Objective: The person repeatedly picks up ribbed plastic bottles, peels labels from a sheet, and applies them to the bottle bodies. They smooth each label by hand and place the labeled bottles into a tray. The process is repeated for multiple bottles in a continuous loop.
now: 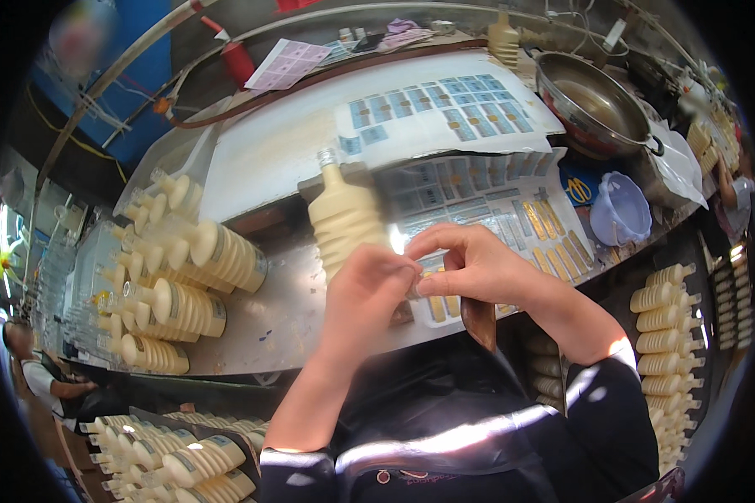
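Observation:
A cream-coloured bottle (341, 220) with a ribbed body and clear neck lies on a small rest on the metal worktable, its neck pointing away from me. My left hand (367, 289) is over its near end with fingers curled closed. Close beside it, my right hand (470, 261) has thumb and forefinger pinched together. The fingertips of both hands meet; whatever is between them is too small and blurred to name. A brown, flat, pointed piece (479, 324) sticks out below my right hand; I cannot tell whether it is held. Gold label strips (545, 220) lie to the right.
Sheets of blue labels (445, 105) lie on a white board (252, 159). Several cream bottles (176, 310) are stacked at left, with more at lower left (184, 461) and right (667, 335). A large metal pan (554, 80) and lilac bucket (621, 210) stand at right.

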`<action>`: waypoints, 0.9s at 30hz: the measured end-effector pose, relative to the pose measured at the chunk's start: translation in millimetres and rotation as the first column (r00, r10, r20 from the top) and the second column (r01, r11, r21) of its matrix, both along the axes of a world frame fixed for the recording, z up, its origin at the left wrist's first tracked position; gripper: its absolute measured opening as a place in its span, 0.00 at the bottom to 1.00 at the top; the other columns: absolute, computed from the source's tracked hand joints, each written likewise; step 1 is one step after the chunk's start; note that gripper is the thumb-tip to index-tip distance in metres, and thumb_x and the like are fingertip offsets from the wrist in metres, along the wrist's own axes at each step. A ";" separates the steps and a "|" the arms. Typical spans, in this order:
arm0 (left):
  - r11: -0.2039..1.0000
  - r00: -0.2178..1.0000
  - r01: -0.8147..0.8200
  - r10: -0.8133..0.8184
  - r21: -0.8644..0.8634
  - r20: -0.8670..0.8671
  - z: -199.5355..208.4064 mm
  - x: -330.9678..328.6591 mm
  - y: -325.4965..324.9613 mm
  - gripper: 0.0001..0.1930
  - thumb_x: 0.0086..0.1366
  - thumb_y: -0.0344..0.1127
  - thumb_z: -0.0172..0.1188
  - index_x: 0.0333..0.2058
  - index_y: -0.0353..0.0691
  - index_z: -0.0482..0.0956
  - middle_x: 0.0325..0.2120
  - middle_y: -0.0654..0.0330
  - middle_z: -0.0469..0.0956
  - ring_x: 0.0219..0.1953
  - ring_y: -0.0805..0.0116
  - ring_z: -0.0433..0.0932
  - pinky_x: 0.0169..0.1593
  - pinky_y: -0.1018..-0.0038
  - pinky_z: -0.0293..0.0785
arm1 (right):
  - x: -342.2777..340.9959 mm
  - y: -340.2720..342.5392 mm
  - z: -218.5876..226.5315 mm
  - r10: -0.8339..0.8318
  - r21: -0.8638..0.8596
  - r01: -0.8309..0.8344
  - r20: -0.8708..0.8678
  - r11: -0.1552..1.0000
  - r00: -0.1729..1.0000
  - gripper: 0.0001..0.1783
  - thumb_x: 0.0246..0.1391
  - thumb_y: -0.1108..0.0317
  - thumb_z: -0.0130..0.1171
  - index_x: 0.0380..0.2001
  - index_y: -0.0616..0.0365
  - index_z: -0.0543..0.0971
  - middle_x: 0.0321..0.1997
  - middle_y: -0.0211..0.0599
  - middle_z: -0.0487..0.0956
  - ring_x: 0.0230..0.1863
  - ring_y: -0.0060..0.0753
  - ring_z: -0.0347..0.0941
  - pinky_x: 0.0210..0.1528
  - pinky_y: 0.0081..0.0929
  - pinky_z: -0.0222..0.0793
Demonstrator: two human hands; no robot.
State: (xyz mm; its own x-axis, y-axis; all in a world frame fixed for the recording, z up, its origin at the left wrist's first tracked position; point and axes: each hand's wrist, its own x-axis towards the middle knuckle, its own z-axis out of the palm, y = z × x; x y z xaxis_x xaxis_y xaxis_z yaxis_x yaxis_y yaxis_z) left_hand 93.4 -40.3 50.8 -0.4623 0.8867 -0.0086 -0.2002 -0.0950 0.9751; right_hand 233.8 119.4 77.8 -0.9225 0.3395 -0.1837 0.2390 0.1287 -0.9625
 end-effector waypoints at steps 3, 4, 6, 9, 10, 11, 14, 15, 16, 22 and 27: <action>0.995 0.994 -0.093 0.095 0.034 -0.057 -3.2 -8.4 -10.3 0.05 0.67 0.24 0.62 0.40 0.38 0.77 0.40 0.59 0.82 0.41 0.74 0.80 0.45 0.76 0.76 | -11.1 -10.2 -6.3 0.047 -0.153 -0.045 0.007 0.987 0.999 0.25 0.53 0.61 0.71 0.53 0.61 0.83 0.39 0.31 0.82 0.30 0.13 0.73 0.33 0.19 0.68; 0.993 0.995 -0.100 0.101 0.067 -0.019 -2.1 -11.0 -13.1 0.05 0.67 0.23 0.63 0.39 0.38 0.77 0.41 0.59 0.82 0.41 0.75 0.79 0.46 0.76 0.74 | -15.4 -15.4 -8.5 0.039 -0.240 -0.042 -0.021 0.970 0.999 0.25 0.54 0.61 0.71 0.53 0.62 0.83 0.39 0.32 0.83 0.31 0.14 0.74 0.34 0.19 0.69; 0.986 0.992 -0.126 0.126 0.111 0.011 -3.6 -17.3 -16.2 0.06 0.66 0.22 0.63 0.38 0.39 0.77 0.41 0.60 0.80 0.41 0.76 0.77 0.46 0.77 0.72 | -23.4 -23.9 -13.2 0.001 -0.409 -0.028 -0.066 0.912 0.998 0.25 0.55 0.62 0.69 0.53 0.64 0.82 0.39 0.33 0.83 0.33 0.15 0.76 0.35 0.20 0.71; 0.966 0.977 -0.215 0.214 0.145 0.019 -6.7 -32.3 -19.2 0.06 0.63 0.20 0.64 0.35 0.38 0.79 0.36 0.66 0.75 0.39 0.77 0.73 0.46 0.80 0.69 | -34.1 -21.2 -17.9 -0.020 -0.375 0.049 0.081 0.926 0.997 0.20 0.55 0.68 0.70 0.51 0.61 0.82 0.33 0.29 0.83 0.25 0.11 0.71 0.25 0.13 0.66; 0.963 0.975 -0.224 0.222 0.149 0.027 -8.8 -36.2 -21.4 0.06 0.63 0.19 0.64 0.35 0.38 0.79 0.36 0.66 0.75 0.39 0.77 0.73 0.46 0.80 0.69 | -36.6 -21.3 -18.1 -0.032 -0.344 0.069 0.113 0.937 0.993 0.19 0.55 0.68 0.70 0.49 0.61 0.83 0.33 0.29 0.83 0.25 0.11 0.71 0.25 0.13 0.66; 0.961 0.973 -0.231 0.228 0.155 0.035 -10.8 -40.7 -23.2 0.07 0.62 0.19 0.64 0.35 0.38 0.80 0.36 0.66 0.75 0.39 0.77 0.73 0.46 0.80 0.69 | -42.1 -23.5 -16.9 -0.093 -0.305 0.120 0.100 0.945 0.991 0.12 0.56 0.71 0.68 0.44 0.61 0.85 0.32 0.28 0.82 0.27 0.10 0.72 0.26 0.14 0.67; 0.960 0.969 -0.240 0.245 0.143 -0.018 -19.1 -54.1 -26.1 0.07 0.61 0.18 0.64 0.35 0.38 0.81 0.37 0.66 0.75 0.39 0.77 0.72 0.46 0.79 0.68 | -52.2 -20.0 -38.2 -0.151 0.125 0.171 -0.152 0.977 0.977 0.08 0.59 0.74 0.65 0.42 0.61 0.85 0.34 0.28 0.82 0.30 0.13 0.75 0.28 0.16 0.69; 0.961 0.967 -0.242 0.251 0.133 -0.051 -20.1 -58.0 -26.6 0.07 0.61 0.18 0.65 0.35 0.38 0.81 0.37 0.66 0.75 0.39 0.77 0.72 0.46 0.78 0.68 | -54.7 -17.2 -40.9 -0.094 0.316 0.201 -0.325 0.927 0.941 0.11 0.56 0.81 0.63 0.41 0.59 0.86 0.39 0.31 0.84 0.32 0.21 0.79 0.31 0.20 0.74; 0.960 0.950 -0.242 0.264 0.138 -0.167 -20.0 -60.8 -27.7 0.08 0.60 0.17 0.64 0.34 0.37 0.81 0.38 0.65 0.74 0.40 0.77 0.72 0.47 0.78 0.69 | -58.2 -12.5 -44.5 -0.048 0.455 0.253 -0.416 0.854 0.908 0.12 0.54 0.80 0.64 0.42 0.57 0.86 0.40 0.33 0.84 0.32 0.26 0.80 0.32 0.23 0.75; 0.975 0.756 -0.097 0.202 0.199 -0.622 -37.8 -83.1 -37.1 0.11 0.57 0.12 0.58 0.34 0.36 0.82 0.42 0.61 0.75 0.44 0.73 0.73 0.49 0.76 0.70 | -73.0 0.9 -48.3 0.107 0.712 0.457 -0.593 0.533 0.798 0.18 0.46 0.81 0.65 0.40 0.51 0.86 0.43 0.38 0.84 0.33 0.40 0.83 0.33 0.30 0.79; 0.989 0.937 -0.089 0.124 0.119 -0.327 -16.9 -92.1 -27.2 0.17 0.59 0.19 0.59 0.48 0.36 0.82 0.46 0.59 0.78 0.49 0.73 0.74 0.48 0.77 0.69 | -79.7 13.1 -32.6 0.302 0.782 0.421 -0.583 0.459 0.754 0.21 0.39 0.81 0.65 0.40 0.51 0.86 0.45 0.37 0.84 0.32 0.38 0.84 0.30 0.30 0.80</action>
